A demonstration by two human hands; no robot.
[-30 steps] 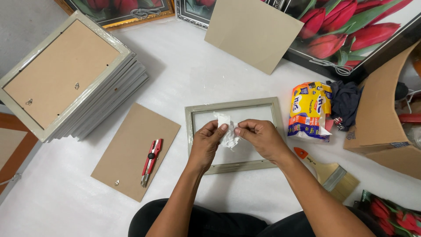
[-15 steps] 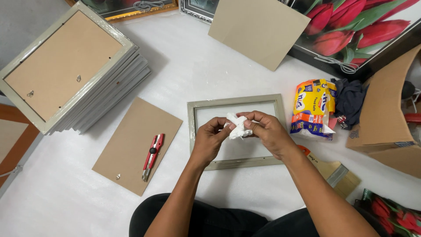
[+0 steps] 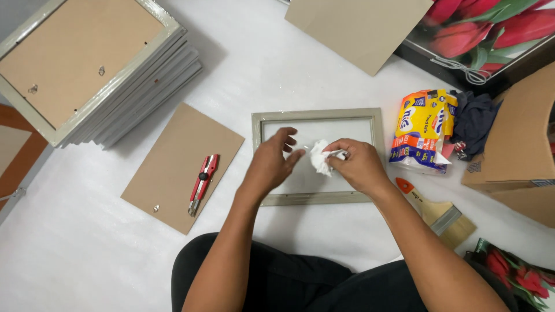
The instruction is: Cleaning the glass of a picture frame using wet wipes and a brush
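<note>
A small grey-green picture frame [image 3: 317, 113] lies flat on the white surface in front of me, glass up. My right hand [image 3: 358, 166] pinches a crumpled white tissue [image 3: 319, 156] just above the glass. My left hand [image 3: 272, 162] hovers over the frame's left half with fingers spread, close to the tissue but not gripping it.
A brown backing board [image 3: 173, 156] with a red utility knife [image 3: 201, 182] on it lies to the left. A stack of frames [image 3: 87, 75] sits far left. A tissue pack [image 3: 423, 130], paintbrush [image 3: 436, 214] and cardboard box [image 3: 517, 144] are on the right.
Both hands held the tissue and bunched it up. Now the left hand has let go and spread its fingers; the right hand alone holds the wad, lower toward the glass.
</note>
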